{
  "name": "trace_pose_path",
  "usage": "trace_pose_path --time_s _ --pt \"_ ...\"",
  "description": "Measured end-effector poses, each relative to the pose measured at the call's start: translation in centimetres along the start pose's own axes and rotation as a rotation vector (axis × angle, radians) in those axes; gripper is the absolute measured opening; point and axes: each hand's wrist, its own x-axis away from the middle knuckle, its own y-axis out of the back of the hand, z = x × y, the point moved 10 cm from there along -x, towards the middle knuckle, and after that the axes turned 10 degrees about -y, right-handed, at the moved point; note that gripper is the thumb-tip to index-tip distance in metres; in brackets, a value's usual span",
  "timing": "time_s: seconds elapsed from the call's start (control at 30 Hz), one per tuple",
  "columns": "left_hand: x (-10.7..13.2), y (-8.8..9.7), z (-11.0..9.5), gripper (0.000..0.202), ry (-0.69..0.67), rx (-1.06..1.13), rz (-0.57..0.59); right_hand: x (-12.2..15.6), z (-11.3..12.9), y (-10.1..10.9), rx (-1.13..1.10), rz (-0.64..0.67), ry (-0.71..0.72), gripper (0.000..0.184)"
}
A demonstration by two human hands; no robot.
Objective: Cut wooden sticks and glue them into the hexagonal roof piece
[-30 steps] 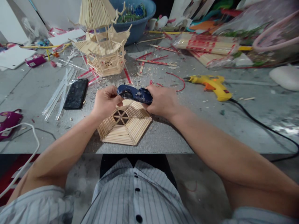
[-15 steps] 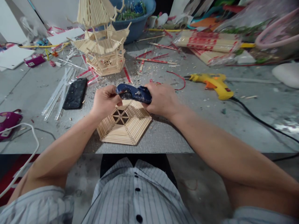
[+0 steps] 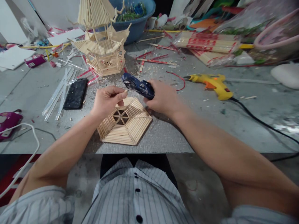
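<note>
My right hand (image 3: pixel 162 96) is closed around a worn dark blue hand tool (image 3: pixel 138 85), whose free end points up and left. The tool's exact kind is unclear. Between the thumb and forefinger of my left hand (image 3: pixel 109 99) is a small wooden stick piece (image 3: pixel 126 92), its pale tip just left of the tool and apart from it. Below both hands a flat hexagonal panel of wooden sticks (image 3: pixel 125 129) lies on the table, with a spoked opening near its middle. My left fingers overlap its upper left edge in view.
A stick-built pagoda model (image 3: pixel 102 43) stands behind, beside a blue basin (image 3: pixel 140 28). At left lie a black phone (image 3: pixel 75 94) and clear glue sticks (image 3: pixel 54 93). A yellow glue gun (image 3: pixel 212 84) with a black cord lies right; wrapped stick bundles (image 3: pixel 207 42) are behind it.
The blue tool has tilted, its left end rising away from my left fingers. The small stick piece in my left hand now shows. The panel has stayed in place.
</note>
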Motion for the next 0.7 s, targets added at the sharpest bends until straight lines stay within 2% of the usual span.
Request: trace_pose_path --time_s 0.13,0.43,0.7 --pt "0.0 -0.2 0.1 0.009 -0.009 0.005 0.023 -0.3 0.3 0.0 -0.022 0.000 0.092 0.055" --pt "0.0 -0.5 0.9 0.011 -0.032 0.115 0.002 0.6 1.5 0.1 0.044 0.004 0.145 0.054" --pt "0.0 0.0 0.9 0.013 -0.042 0.014 0.001 0.8 1.5 -0.2 0.050 0.032 0.139 0.051"
